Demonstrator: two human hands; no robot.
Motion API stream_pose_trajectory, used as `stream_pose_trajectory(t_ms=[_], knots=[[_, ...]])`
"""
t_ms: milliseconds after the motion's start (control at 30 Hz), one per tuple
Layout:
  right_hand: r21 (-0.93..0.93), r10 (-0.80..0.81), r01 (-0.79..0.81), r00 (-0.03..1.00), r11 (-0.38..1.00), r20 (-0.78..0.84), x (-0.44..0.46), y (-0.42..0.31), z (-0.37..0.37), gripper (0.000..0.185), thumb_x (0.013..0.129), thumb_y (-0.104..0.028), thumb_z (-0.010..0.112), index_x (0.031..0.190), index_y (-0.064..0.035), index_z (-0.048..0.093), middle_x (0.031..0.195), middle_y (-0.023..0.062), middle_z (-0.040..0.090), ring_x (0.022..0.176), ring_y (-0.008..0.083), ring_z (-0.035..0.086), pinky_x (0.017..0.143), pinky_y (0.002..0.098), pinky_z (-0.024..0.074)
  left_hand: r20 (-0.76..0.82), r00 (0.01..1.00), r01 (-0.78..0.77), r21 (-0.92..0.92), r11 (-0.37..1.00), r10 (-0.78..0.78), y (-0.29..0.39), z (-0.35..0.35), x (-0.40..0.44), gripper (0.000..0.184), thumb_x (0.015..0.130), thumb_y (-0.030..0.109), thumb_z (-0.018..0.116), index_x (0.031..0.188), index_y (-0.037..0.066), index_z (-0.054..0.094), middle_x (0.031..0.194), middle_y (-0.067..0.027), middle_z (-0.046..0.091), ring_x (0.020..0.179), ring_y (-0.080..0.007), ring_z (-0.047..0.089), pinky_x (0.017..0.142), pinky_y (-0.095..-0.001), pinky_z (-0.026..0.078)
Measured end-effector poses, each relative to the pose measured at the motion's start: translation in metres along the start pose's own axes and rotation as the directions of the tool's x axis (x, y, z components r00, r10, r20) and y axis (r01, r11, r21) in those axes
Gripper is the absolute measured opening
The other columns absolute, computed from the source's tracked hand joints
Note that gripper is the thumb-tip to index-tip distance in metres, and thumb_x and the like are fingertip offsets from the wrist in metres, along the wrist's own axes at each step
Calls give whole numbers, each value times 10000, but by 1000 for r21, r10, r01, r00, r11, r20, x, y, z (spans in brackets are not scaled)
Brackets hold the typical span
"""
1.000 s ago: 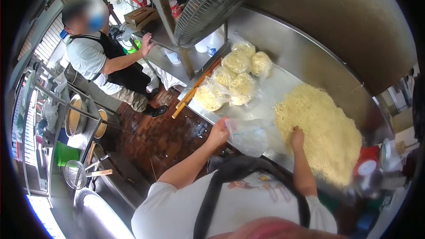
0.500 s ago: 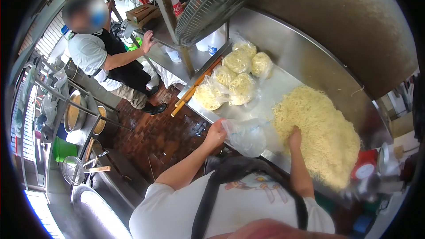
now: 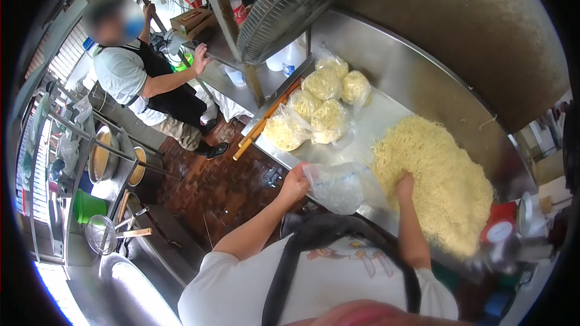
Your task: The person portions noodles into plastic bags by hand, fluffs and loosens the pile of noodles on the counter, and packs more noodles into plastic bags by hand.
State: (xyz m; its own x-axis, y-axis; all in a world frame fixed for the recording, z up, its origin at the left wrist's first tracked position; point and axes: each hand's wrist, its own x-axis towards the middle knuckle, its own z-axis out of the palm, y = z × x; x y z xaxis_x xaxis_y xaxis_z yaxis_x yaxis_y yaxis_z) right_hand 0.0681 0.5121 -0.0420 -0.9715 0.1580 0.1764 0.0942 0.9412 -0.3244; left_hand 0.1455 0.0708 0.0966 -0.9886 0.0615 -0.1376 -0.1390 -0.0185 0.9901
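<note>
The large heap of thin pale-yellow noodles [image 3: 444,190] is lying on the flat stainless-steel counter [image 3: 386,108], near the filled clear plastic bags of noodles [image 3: 324,84]. The right hand [image 3: 405,182] is reaching into the heap's near edge, its fingers sunk among the strands, so how far they are curled cannot be told. The left hand [image 3: 296,182] is pinching a translucent, seemingly unfilled plastic bag [image 3: 338,187] by its edge, fingers nearly closed.

there are six filled noodle bags [image 3: 329,122], one noodle heap [image 3: 440,184], two wooden rods [image 3: 249,145] and one fan [image 3: 289,17].
</note>
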Motion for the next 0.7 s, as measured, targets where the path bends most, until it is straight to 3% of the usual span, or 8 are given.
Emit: stream_pose_trajectory(t_ms=[100,200,300,400,500,600,700], knots=[[116,31,-37,998,993,58,-12,2,4,380,791,8,604,1167,-47,632,940,220,627,928,371,615,771,415,495,1,1000,-18,30,999,18,-4,0,-1,241,869,-4,556,1109,-7,577,995,-65,667,918,-161,623,836,-294,493],[199,278,-334,924,921,263,-7,-49,-52,309,778,17,571,1074,-36,644,956,214,627,934,392,615,780,418,488,-13,999,-30,33,999,30,1,1,-3,244,864,-13,548,1106,-6,576,988,-63,668,917,-161,622,836,-294,492],[355,301,-362,929,862,218,-3,-62,-74,386,777,33,566,1147,-51,634,920,198,638,890,370,629,759,420,489,-117,992,-46,-39,998,41,4,6,-5,117,835,-4,567,935,39,609,838,-9,637,813,-116,582,765,-287,487],[373,55,2,988,928,-142,-2,-33,-39,444,776,51,562,1205,-50,616,885,193,656,835,345,642,743,419,496,-18,999,-27,64,998,29,-1,-1,-4,226,861,-15,534,1083,-3,575,946,-56,660,900,-156,615,829,-298,488],[134,-50,71,986,988,-157,-6,-11,-14,433,774,58,554,1191,-41,618,850,198,660,785,340,642,729,418,502,-33,999,-9,56,998,11,2,1,-4,235,842,-24,529,1071,-1,576,931,-53,657,892,-153,612,822,-294,488],[339,40,-43,999,940,17,-20,-19,-11,380,775,27,584,1148,-34,627,828,197,645,788,361,634,739,418,503,-20,1000,-22,52,998,24,3,0,-5,233,832,-26,536,1059,1,580,931,-54,657,892,-152,613,819,-291,487],[261,99,-152,974,953,206,-22,-10,-5,336,782,-16,615,1118,-18,621,783,194,630,775,388,627,740,431,507,-59,998,-37,-26,999,35,12,6,-8,101,866,-1,562,950,32,607,843,-7,639,813,-121,586,760,-289,489]])
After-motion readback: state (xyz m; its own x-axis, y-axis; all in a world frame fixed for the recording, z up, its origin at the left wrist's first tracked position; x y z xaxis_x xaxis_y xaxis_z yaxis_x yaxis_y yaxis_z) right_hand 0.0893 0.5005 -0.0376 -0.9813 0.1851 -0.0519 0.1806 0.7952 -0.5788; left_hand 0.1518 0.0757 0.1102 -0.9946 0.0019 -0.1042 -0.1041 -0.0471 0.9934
